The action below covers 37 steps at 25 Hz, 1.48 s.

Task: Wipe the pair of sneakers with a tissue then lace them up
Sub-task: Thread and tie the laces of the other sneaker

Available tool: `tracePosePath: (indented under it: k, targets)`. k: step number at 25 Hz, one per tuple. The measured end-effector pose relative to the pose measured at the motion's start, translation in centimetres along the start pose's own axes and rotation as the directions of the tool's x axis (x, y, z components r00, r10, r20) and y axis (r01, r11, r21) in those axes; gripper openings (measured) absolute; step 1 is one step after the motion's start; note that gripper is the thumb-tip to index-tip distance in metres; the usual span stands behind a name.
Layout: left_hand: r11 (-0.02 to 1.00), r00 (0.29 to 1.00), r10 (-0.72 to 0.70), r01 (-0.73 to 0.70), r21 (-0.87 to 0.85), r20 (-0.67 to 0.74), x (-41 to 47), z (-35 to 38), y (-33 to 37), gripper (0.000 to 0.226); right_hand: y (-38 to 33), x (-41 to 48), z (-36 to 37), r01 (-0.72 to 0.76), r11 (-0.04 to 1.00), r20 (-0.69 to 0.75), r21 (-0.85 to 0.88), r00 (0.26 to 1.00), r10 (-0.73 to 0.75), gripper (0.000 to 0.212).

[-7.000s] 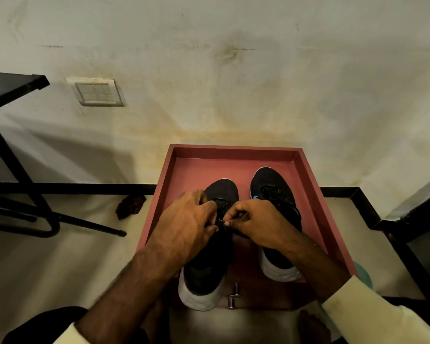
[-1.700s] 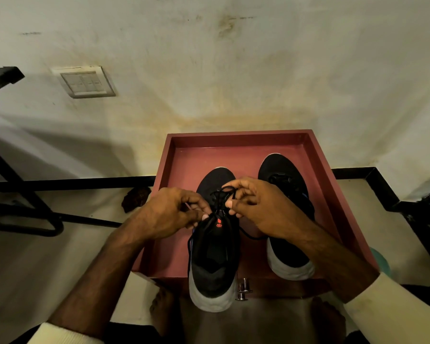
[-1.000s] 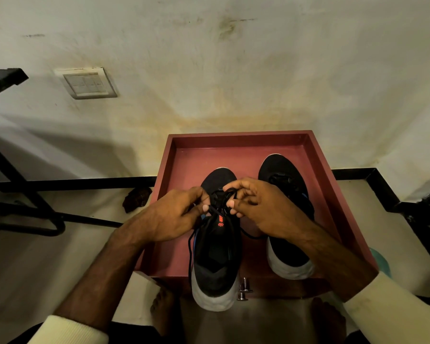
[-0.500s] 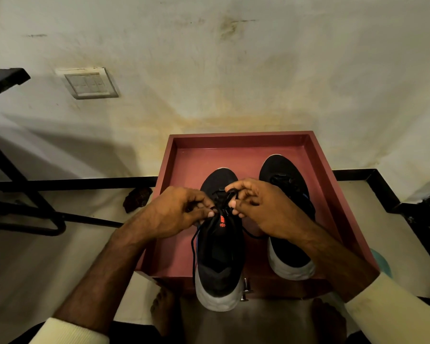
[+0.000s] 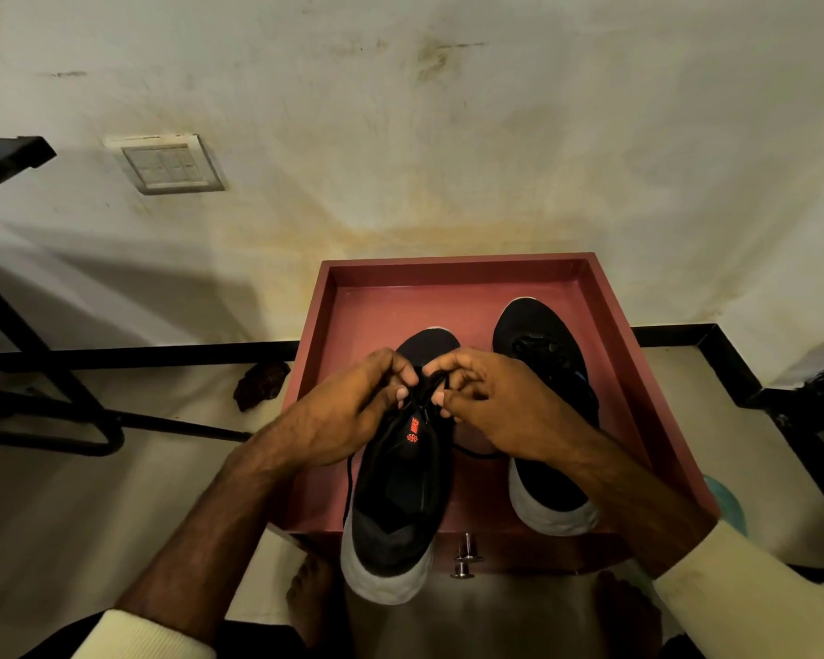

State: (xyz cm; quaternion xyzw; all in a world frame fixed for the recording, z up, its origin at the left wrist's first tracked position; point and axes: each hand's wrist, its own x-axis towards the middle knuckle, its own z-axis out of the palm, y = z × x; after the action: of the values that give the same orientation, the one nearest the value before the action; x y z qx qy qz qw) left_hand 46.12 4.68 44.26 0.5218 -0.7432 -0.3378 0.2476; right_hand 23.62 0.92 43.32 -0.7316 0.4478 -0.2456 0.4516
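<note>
Left hand (image 5: 348, 420) and right hand (image 5: 500, 411) are held close together over the throat of the nearer sneaker (image 5: 396, 506), each curled, with the black lace (image 5: 430, 388) pinched between thumb and fingertips on its own side. A black upper, a thick white sole and a small orange logo (image 5: 414, 428) on the tongue are shown by this shoe, and its heel is seen overhanging the near edge of the red tray (image 5: 457, 268). One loose strand is draped down its left side. The other sneaker (image 5: 543, 335), likewise black on white, is set just beside it, farther into the tray, its lacing too dark to be made out.
</note>
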Motion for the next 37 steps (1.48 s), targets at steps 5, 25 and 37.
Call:
tracePosePath:
  k: [5, 25, 37]
  targets:
    - [0.996, 0.998, -0.009, 0.002, -0.093, -0.067, 0.1, -0.2, -0.2, 0.019, -0.5, -0.1, 0.0, 0.018, 1.000, -0.087, -0.018, 0.996, -0.019, 0.039]
    - [0.949, 0.963, -0.266, 0.269, 0.162, -0.046, -0.7, -1.7, -0.4, 0.025, -0.8, -0.9, 1.3, 0.038, 0.987, -0.001, -0.155, 0.999, -0.039, 0.079]
    - [0.936, 0.944, -0.330, 0.328, -0.130, 0.011, -1.3, -2.3, 0.3, 0.016, -0.3, -1.3, 1.1, 0.065, 0.977, -0.030, -0.205, 0.997, -0.072, 0.079]
